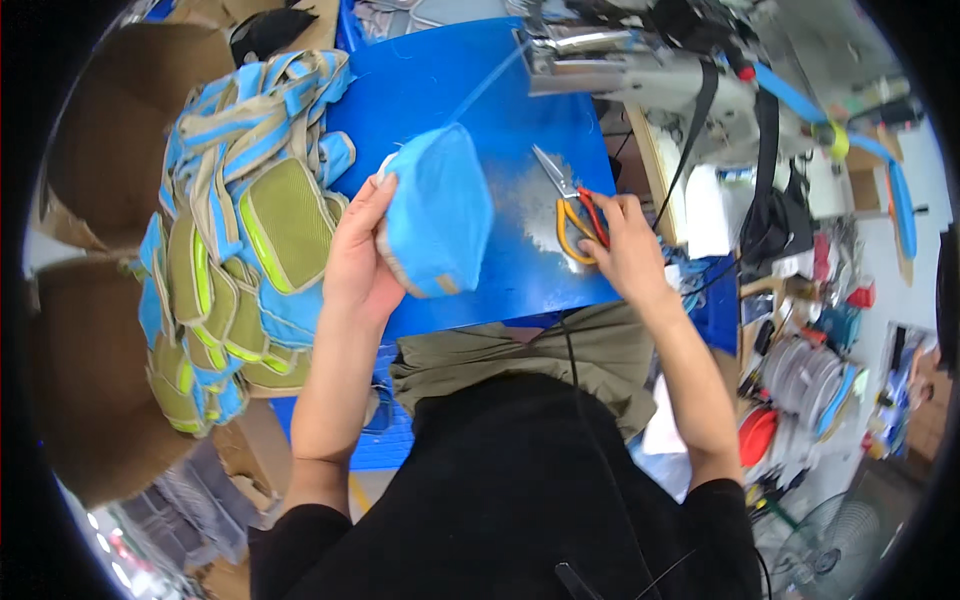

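My left hand (362,235) is closed on the edge of a blue fabric pouch (440,210) with beige trim along its lower rim. It holds the pouch raised over the blue table. From the pouch's top a thin blue strip runs toward the sewing machine (600,62). My right hand (630,255) has its fingers curled over the red handle of a pair of scissors (572,208). The other handle loop is orange, and the blades lie pointing away from me on a worn patch of the table. The fingertips on the handle are partly hidden.
A heap of blue, beige and olive sewn pieces (285,225) with lime edging covers the table's left side. Cardboard boxes (85,380) stand left of it. Black straps (765,160) hang beside the machine. The blue tabletop (420,75) ends at my lap. A fan (830,555) stands lower right.
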Action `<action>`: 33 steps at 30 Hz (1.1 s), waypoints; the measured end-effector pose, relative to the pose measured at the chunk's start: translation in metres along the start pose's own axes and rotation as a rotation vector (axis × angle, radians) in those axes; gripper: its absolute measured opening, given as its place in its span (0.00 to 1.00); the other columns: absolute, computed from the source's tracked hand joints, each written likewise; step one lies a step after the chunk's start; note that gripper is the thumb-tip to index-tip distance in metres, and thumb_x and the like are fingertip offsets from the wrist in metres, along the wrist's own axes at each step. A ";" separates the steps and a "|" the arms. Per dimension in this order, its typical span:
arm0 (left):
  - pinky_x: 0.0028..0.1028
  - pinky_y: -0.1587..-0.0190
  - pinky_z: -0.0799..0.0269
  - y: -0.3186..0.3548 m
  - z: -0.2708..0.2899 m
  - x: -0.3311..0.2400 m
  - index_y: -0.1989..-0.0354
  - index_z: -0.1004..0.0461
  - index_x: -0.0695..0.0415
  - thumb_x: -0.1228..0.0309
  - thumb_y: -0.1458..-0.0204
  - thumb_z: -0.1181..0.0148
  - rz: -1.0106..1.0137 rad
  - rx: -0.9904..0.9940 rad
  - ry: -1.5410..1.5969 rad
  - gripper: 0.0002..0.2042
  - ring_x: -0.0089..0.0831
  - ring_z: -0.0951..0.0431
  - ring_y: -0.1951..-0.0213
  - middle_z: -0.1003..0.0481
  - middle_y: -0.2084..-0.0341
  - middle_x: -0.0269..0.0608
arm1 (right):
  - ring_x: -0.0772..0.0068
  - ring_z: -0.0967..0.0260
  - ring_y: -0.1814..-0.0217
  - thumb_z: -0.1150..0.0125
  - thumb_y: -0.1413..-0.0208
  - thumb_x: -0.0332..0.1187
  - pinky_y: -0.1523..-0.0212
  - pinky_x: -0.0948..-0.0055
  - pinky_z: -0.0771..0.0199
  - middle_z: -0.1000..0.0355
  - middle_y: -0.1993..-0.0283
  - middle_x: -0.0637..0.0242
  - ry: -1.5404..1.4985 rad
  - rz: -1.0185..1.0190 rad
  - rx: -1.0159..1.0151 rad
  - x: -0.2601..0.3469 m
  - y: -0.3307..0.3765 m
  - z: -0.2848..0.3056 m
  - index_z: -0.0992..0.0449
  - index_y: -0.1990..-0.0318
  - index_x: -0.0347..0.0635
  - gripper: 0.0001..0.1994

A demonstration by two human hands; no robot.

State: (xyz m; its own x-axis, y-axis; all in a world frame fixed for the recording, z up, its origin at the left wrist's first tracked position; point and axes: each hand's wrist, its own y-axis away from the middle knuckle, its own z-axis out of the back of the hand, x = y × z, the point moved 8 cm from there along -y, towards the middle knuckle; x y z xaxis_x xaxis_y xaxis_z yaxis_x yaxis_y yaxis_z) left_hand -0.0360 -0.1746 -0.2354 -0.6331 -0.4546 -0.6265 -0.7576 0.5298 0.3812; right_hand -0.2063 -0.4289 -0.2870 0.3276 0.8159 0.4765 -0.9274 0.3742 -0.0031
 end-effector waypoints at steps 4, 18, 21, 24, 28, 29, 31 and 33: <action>0.44 0.40 0.22 0.005 0.010 0.007 0.43 0.24 0.63 0.65 0.30 0.50 0.217 0.174 0.196 0.16 0.44 0.17 0.48 0.18 0.50 0.51 | 0.39 0.23 0.51 0.27 0.51 0.30 0.51 0.49 0.21 0.25 0.53 0.47 -0.089 -0.031 0.094 -0.014 -0.010 -0.027 0.35 0.34 0.38 0.35; 0.50 0.40 0.22 -0.001 0.007 0.015 0.45 0.23 0.67 0.67 0.33 0.52 0.370 0.273 0.341 0.17 0.49 0.17 0.47 0.19 0.48 0.57 | 0.71 0.30 0.66 0.19 0.52 0.51 0.65 0.68 0.29 0.29 0.67 0.65 -0.673 0.018 0.137 0.093 0.019 0.043 0.27 0.40 0.43 0.36; 0.51 0.39 0.23 0.004 -0.003 0.020 0.43 0.24 0.67 0.68 0.33 0.51 0.398 0.280 0.345 0.18 0.49 0.18 0.46 0.20 0.47 0.58 | 0.76 0.35 0.66 0.18 0.53 0.48 0.65 0.71 0.34 0.32 0.68 0.70 -0.646 0.024 0.169 0.115 0.009 0.047 0.26 0.41 0.42 0.35; 0.53 0.37 0.25 0.009 -0.002 0.019 0.41 0.26 0.67 0.66 0.33 0.52 0.395 0.337 0.364 0.19 0.51 0.19 0.43 0.21 0.44 0.59 | 0.83 0.42 0.73 0.20 0.48 0.42 0.70 0.76 0.39 0.35 0.75 0.75 -0.742 -0.026 0.223 0.119 -0.002 0.042 0.25 0.44 0.43 0.27; 0.57 0.35 0.29 0.021 0.011 -0.001 0.38 0.27 0.66 0.63 0.33 0.54 0.277 0.380 0.357 0.23 0.56 0.24 0.39 0.25 0.40 0.60 | 0.52 0.21 0.68 0.25 0.45 0.50 0.65 0.59 0.24 0.22 0.70 0.54 -0.604 -0.093 0.017 0.066 -0.006 0.024 0.22 0.49 0.43 0.25; 0.58 0.34 0.30 0.027 0.013 -0.008 0.37 0.28 0.66 0.62 0.33 0.55 0.222 0.386 0.343 0.23 0.57 0.25 0.38 0.26 0.39 0.61 | 0.47 0.20 0.64 0.25 0.45 0.49 0.63 0.56 0.23 0.21 0.67 0.52 -0.493 -0.116 -0.025 0.043 -0.004 0.012 0.24 0.48 0.43 0.25; 0.59 0.34 0.31 0.033 0.030 -0.017 0.36 0.28 0.66 0.62 0.33 0.56 0.175 0.347 0.337 0.24 0.58 0.26 0.37 0.26 0.38 0.61 | 0.41 0.20 0.59 0.25 0.46 0.47 0.59 0.52 0.22 0.20 0.63 0.49 -0.341 -0.167 -0.049 0.012 0.001 -0.014 0.26 0.45 0.42 0.27; 0.59 0.34 0.31 0.038 0.041 -0.019 0.35 0.29 0.66 0.62 0.33 0.57 0.156 0.317 0.346 0.25 0.58 0.26 0.37 0.27 0.37 0.61 | 0.39 0.21 0.56 0.25 0.47 0.45 0.55 0.49 0.22 0.20 0.61 0.47 -0.238 -0.224 -0.014 -0.004 0.007 -0.033 0.27 0.43 0.42 0.28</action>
State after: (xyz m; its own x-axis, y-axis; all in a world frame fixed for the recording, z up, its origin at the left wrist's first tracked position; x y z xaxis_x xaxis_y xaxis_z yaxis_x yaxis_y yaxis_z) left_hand -0.0462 -0.1171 -0.2368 -0.7912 -0.5356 -0.2952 -0.5983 0.7778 0.1926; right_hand -0.2080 -0.4149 -0.3174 0.4705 0.5869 0.6589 -0.8337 0.5404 0.1139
